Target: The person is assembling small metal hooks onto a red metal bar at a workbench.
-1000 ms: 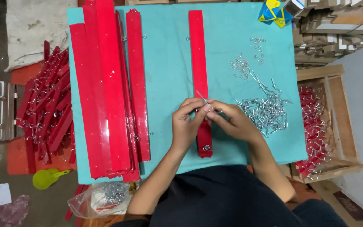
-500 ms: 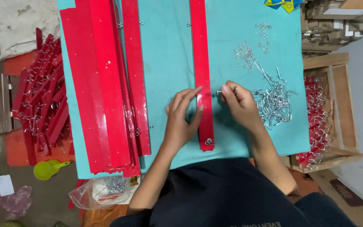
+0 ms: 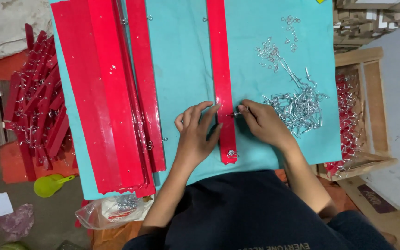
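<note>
Left hand lies flat, released, on the red strip; right hand, at 3 o'clock, pinches a metal hook.

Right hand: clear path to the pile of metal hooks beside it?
Probably yes. The right hand pinches a small hook at the red strip, and the hook pile lies just to its right on the teal table with nothing between.

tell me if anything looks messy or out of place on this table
Mostly orderly. The metal hooks lie in a loose tangled heap beside the right hand, with strays scattered farther up the teal table. The left hand rests flat against the single red strip. The red strip stack sits slightly fanned.
</note>
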